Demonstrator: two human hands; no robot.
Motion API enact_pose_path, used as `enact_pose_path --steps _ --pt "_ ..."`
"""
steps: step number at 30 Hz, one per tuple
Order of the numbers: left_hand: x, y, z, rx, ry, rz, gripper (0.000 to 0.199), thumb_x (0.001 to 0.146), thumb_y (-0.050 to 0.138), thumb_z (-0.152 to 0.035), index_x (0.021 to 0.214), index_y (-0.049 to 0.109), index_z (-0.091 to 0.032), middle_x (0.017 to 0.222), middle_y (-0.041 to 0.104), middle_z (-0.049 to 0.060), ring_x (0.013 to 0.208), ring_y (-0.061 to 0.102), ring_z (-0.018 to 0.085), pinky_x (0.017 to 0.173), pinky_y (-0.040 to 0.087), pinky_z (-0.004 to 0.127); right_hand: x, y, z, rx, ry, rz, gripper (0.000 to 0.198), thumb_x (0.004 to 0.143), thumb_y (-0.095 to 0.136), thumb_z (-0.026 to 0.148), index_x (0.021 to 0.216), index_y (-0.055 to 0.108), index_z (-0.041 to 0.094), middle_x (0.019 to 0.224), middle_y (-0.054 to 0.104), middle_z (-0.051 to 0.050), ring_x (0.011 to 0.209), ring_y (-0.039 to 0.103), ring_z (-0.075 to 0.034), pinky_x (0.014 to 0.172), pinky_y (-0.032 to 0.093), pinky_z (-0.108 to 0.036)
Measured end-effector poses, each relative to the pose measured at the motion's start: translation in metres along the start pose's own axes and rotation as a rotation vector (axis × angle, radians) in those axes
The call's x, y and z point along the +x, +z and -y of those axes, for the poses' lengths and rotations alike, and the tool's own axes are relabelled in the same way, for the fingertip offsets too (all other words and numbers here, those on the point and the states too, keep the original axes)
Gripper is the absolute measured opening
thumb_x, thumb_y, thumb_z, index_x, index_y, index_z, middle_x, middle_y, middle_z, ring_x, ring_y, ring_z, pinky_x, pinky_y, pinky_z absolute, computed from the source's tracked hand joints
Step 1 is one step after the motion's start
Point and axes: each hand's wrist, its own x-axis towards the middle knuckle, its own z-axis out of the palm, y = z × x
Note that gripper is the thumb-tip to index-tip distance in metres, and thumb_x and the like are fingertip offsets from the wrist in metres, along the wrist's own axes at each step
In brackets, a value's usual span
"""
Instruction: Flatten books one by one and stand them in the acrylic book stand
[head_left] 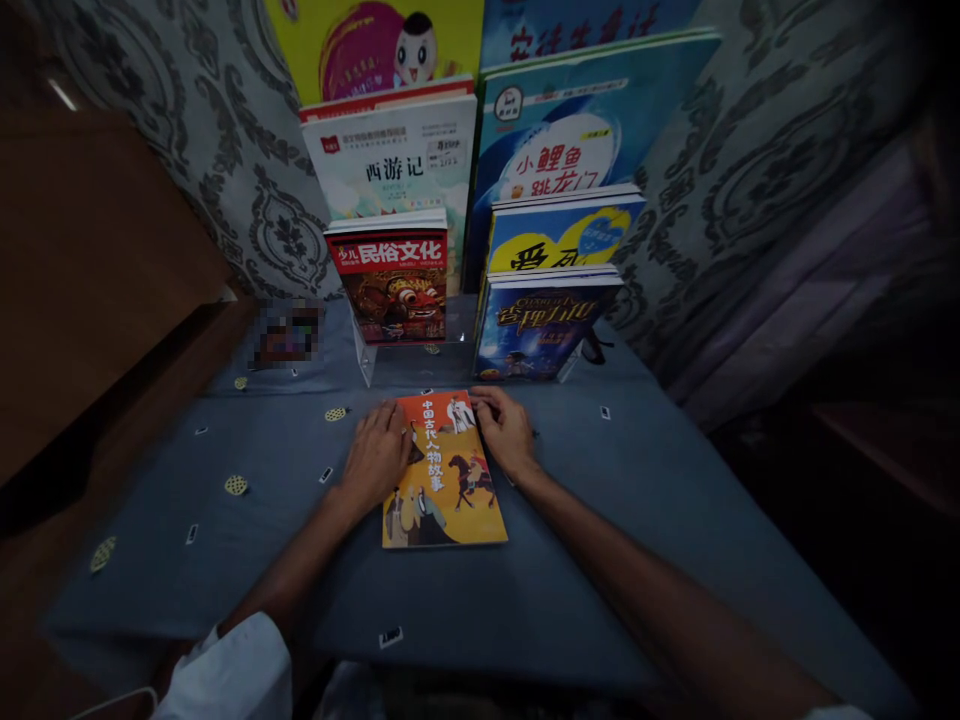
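Observation:
A paperback book [450,500] with an orange and yellow cover lies face up on the table, its top toward the display stand. White Chinese characters run down the cover, with a horse rider and robed figures around them. My left hand [379,445] is closed at the book's upper left edge, its fingers close together and partly over the cover. At the upper right edge my right hand [506,430] has its fingers bent against the book's side. The undersides of both hands are hidden.
A clear display stand [366,362] holds several upright books, among them a red-topped one [397,285] and a dark blue one [536,325]. A blurred-out item [285,335] lies at back left. The blue-grey tablecloth [262,560] has pineapple prints. Patterned curtain [277,210] hangs behind.

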Motion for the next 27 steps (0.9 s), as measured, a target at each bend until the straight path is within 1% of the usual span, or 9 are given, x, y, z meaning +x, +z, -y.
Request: enact_pose_path --steps 4,8,13,20,23,27 --pt "0.004 0.002 -0.003 -0.005 0.025 0.002 0.043 0.100 0.035 -0.026 0.135 0.053 -0.008 0.143 0.053 0.023 0.133 0.050 0.034 0.108 0.039 0.053 0.000 -0.002 0.002 0.008 -0.005 0.009 0.024 0.084 0.048 0.021 0.099 0.067 0.023 0.094 0.079 -0.005 0.090 0.075 -0.023 0.080 0.057 -0.037" --pt "0.009 0.005 -0.005 -0.032 0.074 0.012 0.043 0.100 0.034 -0.022 0.136 0.053 -0.010 0.142 0.055 0.021 0.135 0.049 0.032 0.111 0.037 0.052 0.000 -0.004 0.004 0.019 0.011 0.028 0.023 0.084 0.050 0.023 0.100 0.067 0.022 0.097 0.079 -0.007 0.090 0.074 -0.024 0.081 0.057 -0.038" --pt "0.017 0.006 -0.011 -0.074 0.097 0.043 0.041 0.101 0.035 -0.025 0.135 0.056 -0.014 0.145 0.053 0.018 0.136 0.048 0.032 0.111 0.038 0.051 0.000 -0.003 0.005 0.009 0.028 0.021 0.027 0.084 0.049 0.025 0.103 0.067 0.020 0.097 0.078 -0.010 0.093 0.074 -0.027 0.082 0.057 -0.041" --pt "0.031 0.007 -0.025 -0.114 0.251 0.074 0.042 0.103 0.035 -0.028 0.139 0.053 -0.014 0.146 0.055 0.015 0.137 0.048 0.028 0.114 0.035 0.046 0.000 -0.005 0.007 -0.027 -0.001 0.024 0.029 0.084 0.049 0.023 0.107 0.067 0.020 0.098 0.078 -0.009 0.091 0.074 -0.025 0.084 0.056 -0.039" --pt "0.038 0.008 -0.031 -0.119 0.309 0.087 0.044 0.103 0.033 -0.026 0.141 0.052 -0.014 0.147 0.054 0.013 0.138 0.047 0.026 0.115 0.033 0.045 0.001 -0.005 0.006 -0.047 -0.014 0.016 0.029 0.085 0.049 0.024 0.107 0.067 0.020 0.098 0.078 -0.009 0.090 0.073 -0.025 0.084 0.056 -0.039" --pt "0.047 0.010 -0.036 -0.126 0.369 0.112 0.044 0.102 0.035 -0.025 0.143 0.050 -0.015 0.150 0.051 0.012 0.139 0.045 0.025 0.114 0.032 0.044 0.001 -0.005 0.005 -0.068 -0.023 0.013 0.029 0.085 0.050 0.025 0.108 0.067 0.020 0.095 0.078 -0.008 0.088 0.073 -0.024 0.083 0.055 -0.037"
